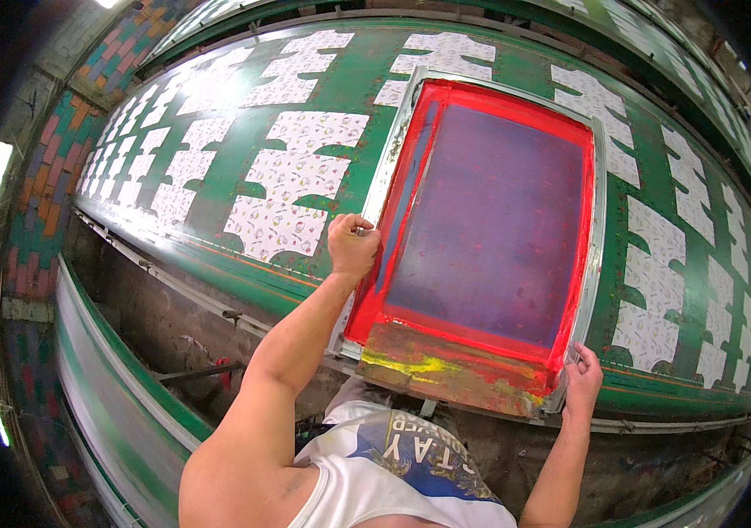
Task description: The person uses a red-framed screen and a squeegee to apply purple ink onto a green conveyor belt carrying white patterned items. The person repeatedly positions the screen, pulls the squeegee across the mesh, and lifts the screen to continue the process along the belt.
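A screen printing frame (598, 220) with a silver metal rim lies tilted across the green table in front of me. Red borders surround its purple-blue mesh (490, 220). My left hand (353, 246) is closed on the frame's left rim, about halfway along. At the near right corner, my right hand (581, 378) grips the rim with bent fingers. Between the hands, a brown strip (446, 363) smeared with yellow and red covers the frame's near end. White printed fabric pieces (283, 194) lie flat on both sides of the frame, and whatever is directly beneath it is hidden.
The long green table (375, 145) holds several rows of cut fabric pieces. A metal rail (204, 304) runs along its near edge, close to my body. Another long table (120, 387) stands at the lower left, and more tables with fabric stand beyond the far edge.
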